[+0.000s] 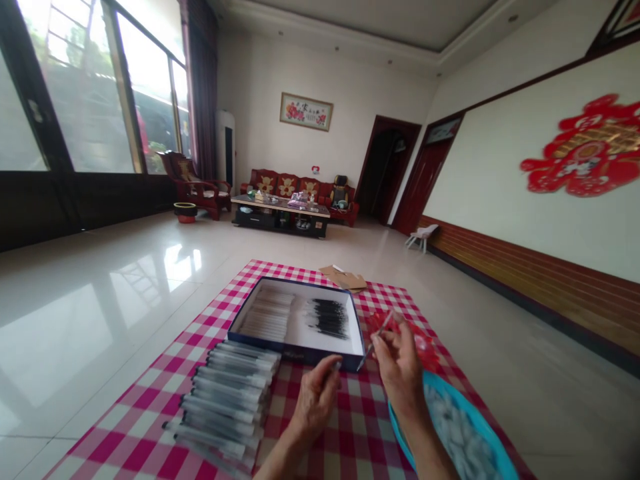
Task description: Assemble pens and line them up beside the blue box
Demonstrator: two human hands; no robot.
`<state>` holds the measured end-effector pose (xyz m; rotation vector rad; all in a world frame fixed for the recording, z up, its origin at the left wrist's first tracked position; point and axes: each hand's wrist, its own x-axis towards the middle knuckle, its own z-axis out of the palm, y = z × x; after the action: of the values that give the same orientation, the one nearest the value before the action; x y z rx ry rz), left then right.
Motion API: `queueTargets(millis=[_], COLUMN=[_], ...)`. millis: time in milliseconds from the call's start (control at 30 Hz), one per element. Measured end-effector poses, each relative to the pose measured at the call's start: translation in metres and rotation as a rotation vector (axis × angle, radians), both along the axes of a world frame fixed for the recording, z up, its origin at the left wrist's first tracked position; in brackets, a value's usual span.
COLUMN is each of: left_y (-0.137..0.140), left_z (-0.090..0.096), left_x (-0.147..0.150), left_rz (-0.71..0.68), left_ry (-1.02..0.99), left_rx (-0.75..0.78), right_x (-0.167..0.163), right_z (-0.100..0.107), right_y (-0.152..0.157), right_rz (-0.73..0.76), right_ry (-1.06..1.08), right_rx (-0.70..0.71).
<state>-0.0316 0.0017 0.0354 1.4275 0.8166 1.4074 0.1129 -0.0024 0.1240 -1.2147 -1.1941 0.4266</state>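
Observation:
My right hand (403, 360) is closed in a pinch on a thin pen refill (369, 351), which slants down to the left with its darker end low. My left hand (316, 393) is closed, thumb against fingers, with a small greyish tip between them too blurred to name. Just beyond both hands lies a dark-blue shallow box (320, 353) with a white inside. Clear thin tubes (265, 313) fill its left part, and dark refills (329, 318) lie in its right part. A stack of capped pens (225, 400) is left of my left hand.
A turquoise basin (400, 427) of small pale pieces (460, 427) stands under my right forearm. Red plastic (425, 347) lies behind my right hand. Cardboard pieces (345, 277) rest at the far edge of the checked tablecloth (165, 393). Farther off is a coffee table (280, 208).

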Motion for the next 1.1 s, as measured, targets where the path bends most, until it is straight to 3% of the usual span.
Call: queueTargets(millis=[133, 333, 667, 900, 1100], left_y=[-0.011, -0.018, -0.018, -0.013, -0.010], left_z=[0.004, 0.004, -0.002, -0.001, -0.004], left_x=[0.003, 0.008, 0.010, 0.004, 0.004], left_rz=[0.123, 0.146, 0.220, 0.305, 0.366], left_ry=[0.265, 0.506, 0.566, 0.745, 0.752], left_rx=[0.290, 0.468, 0.587, 0.585, 0.599], right_x=[0.009, 0.011, -0.002, -0.003, -0.010], right_z=[-0.016, -0.038, -0.053, -0.057, -0.068], right_y=[-0.024, -0.037, -0.041, -0.043, -0.041], right_rz=[-0.087, -0.106, -0.064, -0.066, -0.050], right_ry=[0.143, 0.254, 0.283, 0.344, 0.148], right_rx=[0.016, 0.011, 0.072, 0.030, -0.030])
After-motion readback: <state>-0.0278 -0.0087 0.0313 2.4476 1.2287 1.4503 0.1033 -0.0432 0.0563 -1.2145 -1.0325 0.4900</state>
